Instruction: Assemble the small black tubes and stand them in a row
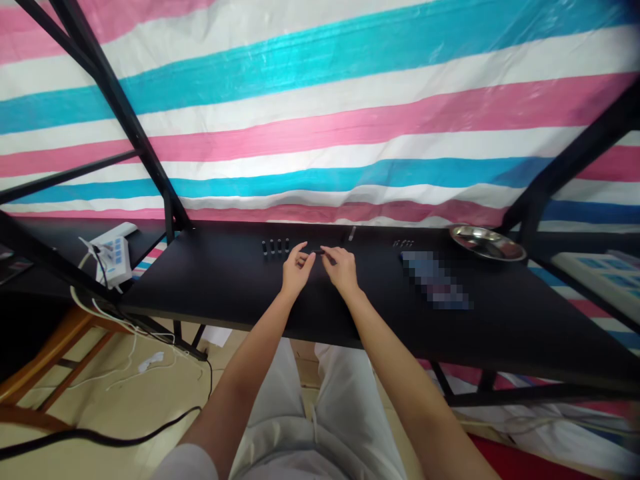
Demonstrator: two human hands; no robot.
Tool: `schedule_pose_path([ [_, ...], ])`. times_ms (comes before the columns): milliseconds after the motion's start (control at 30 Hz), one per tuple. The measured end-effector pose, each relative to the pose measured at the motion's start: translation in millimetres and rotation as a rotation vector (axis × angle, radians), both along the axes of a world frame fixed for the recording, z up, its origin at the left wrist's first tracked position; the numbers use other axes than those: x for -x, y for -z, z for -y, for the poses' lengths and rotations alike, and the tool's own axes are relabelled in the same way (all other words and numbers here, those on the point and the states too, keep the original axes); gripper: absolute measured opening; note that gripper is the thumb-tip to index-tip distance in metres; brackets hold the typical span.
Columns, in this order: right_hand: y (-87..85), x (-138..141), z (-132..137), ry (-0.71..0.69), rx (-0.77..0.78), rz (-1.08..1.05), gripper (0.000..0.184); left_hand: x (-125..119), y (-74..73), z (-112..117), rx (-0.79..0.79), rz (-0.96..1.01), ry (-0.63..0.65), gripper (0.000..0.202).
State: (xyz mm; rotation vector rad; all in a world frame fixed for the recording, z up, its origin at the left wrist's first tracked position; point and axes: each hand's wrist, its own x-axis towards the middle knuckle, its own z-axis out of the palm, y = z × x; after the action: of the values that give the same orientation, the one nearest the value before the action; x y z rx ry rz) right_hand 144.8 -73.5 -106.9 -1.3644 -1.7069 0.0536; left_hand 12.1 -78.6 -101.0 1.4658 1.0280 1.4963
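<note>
My left hand (297, 267) and my right hand (341, 268) meet over the middle of the black table. Between their fingertips is a small dark tube (319, 252), lying roughly level, with one end pinched by each hand. Its finer details are too small to make out. To the left of my hands, several similar small black tubes (273, 247) form a row. Just beyond my right hand lies a pale, clear-looking stick (353, 233). Farther right, several tiny shiny pieces (403, 243) are grouped together.
A round metal plate (487, 257) sits at the table's right end, with a pixelated flat object (435, 280) nearer to me. Striped sheeting (320, 133) hangs behind the black table (210, 280). At left are a power strip (119, 260), loose cables and a wooden chair (55, 347).
</note>
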Motion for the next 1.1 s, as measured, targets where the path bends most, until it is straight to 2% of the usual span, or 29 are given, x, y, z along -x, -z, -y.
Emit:
schedule_pose_path([
  [200,8.5,-0.6,7.6,0.061,-0.03,0.102,0.029,0.6,7.0,-2.1,-0.017,-0.079,0.021,0.03],
  [500,8.7,-3.7,9.3,0.087,-0.053,0.023,0.029,-0.7,2.5,1.5,-0.061,-0.125,0.013,0.023],
  [600,9.2,-2.7,10.1,0.066,-0.052,-0.055,0.032,-0.5,2.9,0.9,-0.06,-0.126,0.018,0.022],
  [700,9.1,-1.5,10.5,-0.005,-0.031,-0.27,0.035,0.0,3.4,0.1,-0.071,-0.12,0.015,0.021],
  [833,8.8,-0.7,9.1,-0.094,0.108,-0.546,0.034,0.0,3.1,0.0,-0.071,-0.104,0.018,0.019],
  [933,9.7,-0.3,7.4,-0.104,0.194,-0.559,0.042,-0.6,3.3,0.3,-0.063,-0.115,0.029,0.017],
  [1100,11.0,0.1,7.9,-0.065,0.166,-0.513,0.045,-1.7,4.2,1.1,-0.074,-0.156,0.044,0.016],
])
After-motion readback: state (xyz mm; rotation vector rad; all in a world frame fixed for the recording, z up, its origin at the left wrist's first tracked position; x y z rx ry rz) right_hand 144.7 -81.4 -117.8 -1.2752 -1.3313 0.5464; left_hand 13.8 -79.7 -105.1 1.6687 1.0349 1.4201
